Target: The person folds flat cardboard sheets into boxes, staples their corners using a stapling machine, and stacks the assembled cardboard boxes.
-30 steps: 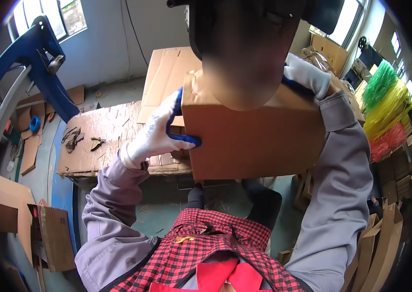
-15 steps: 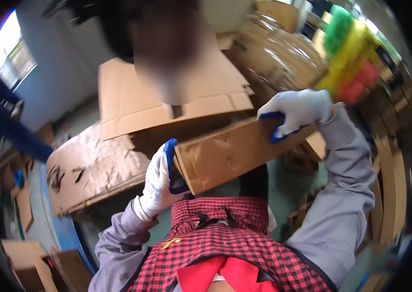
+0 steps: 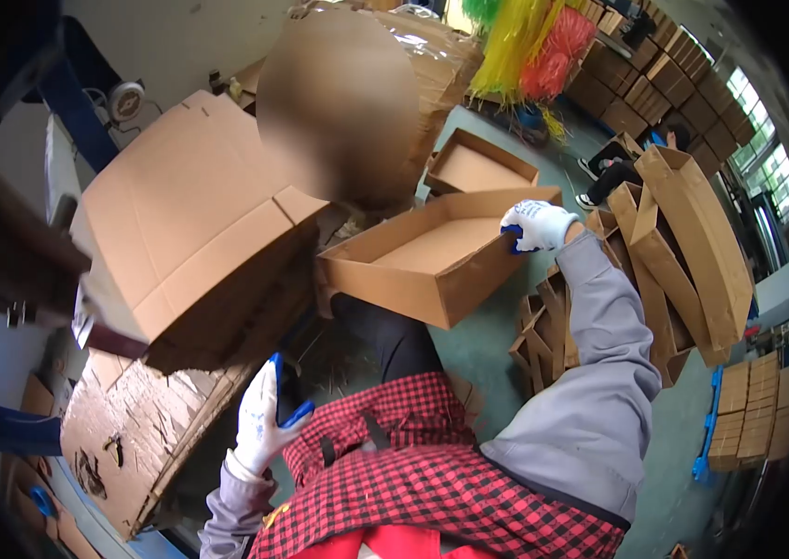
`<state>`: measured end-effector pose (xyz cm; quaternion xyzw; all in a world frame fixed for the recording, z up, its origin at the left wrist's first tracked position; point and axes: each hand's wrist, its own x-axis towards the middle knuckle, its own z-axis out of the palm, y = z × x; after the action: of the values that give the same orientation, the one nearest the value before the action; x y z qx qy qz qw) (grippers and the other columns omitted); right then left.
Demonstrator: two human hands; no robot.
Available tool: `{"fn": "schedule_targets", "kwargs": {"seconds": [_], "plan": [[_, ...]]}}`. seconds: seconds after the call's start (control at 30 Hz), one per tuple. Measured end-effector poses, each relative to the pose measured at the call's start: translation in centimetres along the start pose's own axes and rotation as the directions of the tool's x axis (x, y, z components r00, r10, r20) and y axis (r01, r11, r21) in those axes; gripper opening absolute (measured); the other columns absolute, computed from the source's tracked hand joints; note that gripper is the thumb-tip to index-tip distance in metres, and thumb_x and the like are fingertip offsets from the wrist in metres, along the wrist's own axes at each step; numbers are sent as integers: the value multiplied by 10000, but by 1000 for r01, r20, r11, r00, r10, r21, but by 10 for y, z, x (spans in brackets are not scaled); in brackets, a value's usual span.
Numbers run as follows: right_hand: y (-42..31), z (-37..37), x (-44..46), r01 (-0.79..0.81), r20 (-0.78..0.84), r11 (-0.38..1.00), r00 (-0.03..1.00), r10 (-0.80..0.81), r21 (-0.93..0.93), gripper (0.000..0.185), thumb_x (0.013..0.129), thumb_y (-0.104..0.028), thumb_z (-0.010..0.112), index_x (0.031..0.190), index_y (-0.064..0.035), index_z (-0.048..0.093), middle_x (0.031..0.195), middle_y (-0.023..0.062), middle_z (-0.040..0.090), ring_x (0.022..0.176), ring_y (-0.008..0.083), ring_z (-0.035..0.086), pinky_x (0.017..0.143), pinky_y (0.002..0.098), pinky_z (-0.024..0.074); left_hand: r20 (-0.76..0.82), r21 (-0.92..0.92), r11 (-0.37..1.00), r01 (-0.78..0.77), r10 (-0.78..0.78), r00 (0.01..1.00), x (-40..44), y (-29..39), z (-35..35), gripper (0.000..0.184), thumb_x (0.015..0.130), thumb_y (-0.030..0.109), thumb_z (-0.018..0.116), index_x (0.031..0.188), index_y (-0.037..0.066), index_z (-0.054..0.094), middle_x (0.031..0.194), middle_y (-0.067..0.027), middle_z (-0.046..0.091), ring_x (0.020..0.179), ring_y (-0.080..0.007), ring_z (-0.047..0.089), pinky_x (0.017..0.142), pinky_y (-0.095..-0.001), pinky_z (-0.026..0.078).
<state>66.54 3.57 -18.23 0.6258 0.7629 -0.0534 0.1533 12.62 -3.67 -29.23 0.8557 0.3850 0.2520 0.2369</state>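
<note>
An open cardboard tray [image 3: 390, 287] is tilted in front of me, its hollow side facing up. My right hand [image 3: 541, 226], in a white glove with blue palm, grips the tray's right wall near the far corner. Away from the tray, my left hand [image 3: 269, 417] is raised at the lower left with thumb and fingers apart and nothing in it. Close to that hand is a cardboard-covered bench [image 3: 148, 410] with torn, worn patches. Flat cardboard sheets [image 3: 194, 210] lie just beyond it.
Another open tray [image 3: 483, 170] lies behind the held one. Cardboard trays [image 3: 683, 252] are stacked on the right, near a seated person [image 3: 613, 177]. Coloured plastic strands [image 3: 525, 56] hang at the back. Dark machinery [image 3: 17, 252] stands at left.
My left hand has let go of the tray and drawn down and left. My right hand has carried it outward, turning its hollow side up. The view has swung right.
</note>
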Motion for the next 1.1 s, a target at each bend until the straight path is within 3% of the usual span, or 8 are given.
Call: {"fn": "schedule_targets", "kwargs": {"seconds": [0.27,0.4,0.73,0.9,1.1], "plan": [[68,31,17,-184,-33,983,983,183,-19,316,604,-104,736,919,-114,710,989,85,698,923,326,640,860,384,503,42,73,994,77,-80,996,35,-12,2,825,734,185,760,1431,-11,365,1399,-219,460,1231,-353,507,1024,-384,410],[111,54,30,-261,-39,962,965,259,-76,328,610,-95,723,936,-125,702,981,106,683,922,343,621,850,413,503,-34,119,992,50,-46,998,70,-21,0,849,710,110,747,1446,-5,339,1424,-211,434,1247,-349,496,1039,-378,402],[190,104,65,-413,-71,904,910,407,-113,339,646,-103,725,983,-118,696,1031,106,660,964,333,605,890,406,496,-252,252,967,-29,95,963,151,-39,5,870,729,82,728,1475,24,284,1461,-207,391,1319,-375,424,1086,-405,364],[228,130,94,-476,-83,868,880,468,-145,345,666,-108,726,1009,-114,692,1058,106,647,988,327,596,913,402,492,-321,408,913,-23,167,932,181,-53,8,875,731,70,715,1484,48,272,1477,-203,370,1361,-381,371,1115,-442,332],[272,155,110,-549,-92,813,835,542,-194,352,686,-112,727,1035,-110,688,1086,106,635,1012,322,587,935,398,488,-371,516,852,89,128,920,215,-69,21,889,728,91,721,1491,70,265,1491,-192,352,1384,-388,331,1131,-472,306]]}}
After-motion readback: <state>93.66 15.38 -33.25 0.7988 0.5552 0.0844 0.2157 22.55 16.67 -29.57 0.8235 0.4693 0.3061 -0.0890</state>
